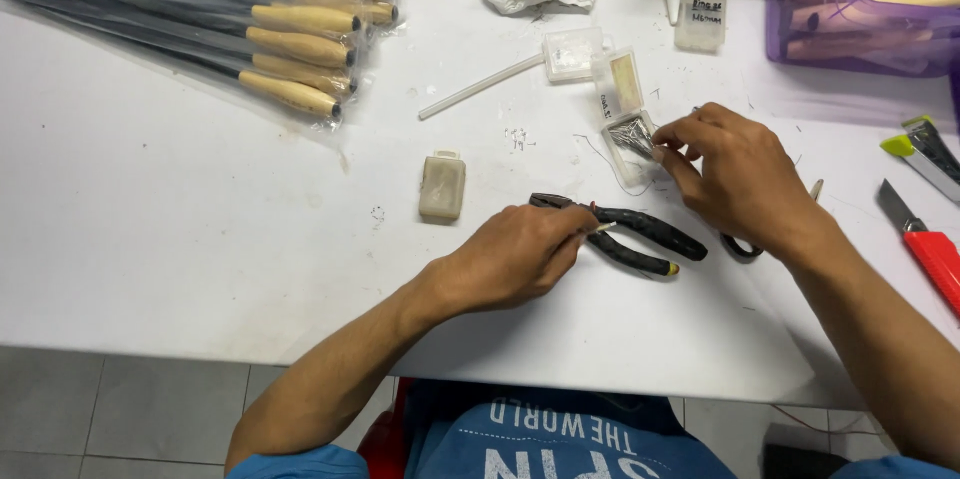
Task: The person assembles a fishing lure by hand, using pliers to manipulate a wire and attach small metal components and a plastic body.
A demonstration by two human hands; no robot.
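Bagged wooden-handled tools (300,34) far left. Closed beige case (442,185) on white table (150,219). Left hand (515,257) pinches a thin white stick (605,227) over black pliers (625,232). Right hand (735,174), fingertips closed, picks in open clear box (628,144) of small metal pieces. Purple bin (860,9), red knife (925,244) right. Grey tiled floor below.

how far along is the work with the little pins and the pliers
Done: the small clear box lies open, and bagged wooden-handled rods are stacked at the table's far left. In hand: the right hand reaches its fingertips into the box; the left hand pinches a thin pale piece beside the black pliers. Left: the pliers lie unheld.
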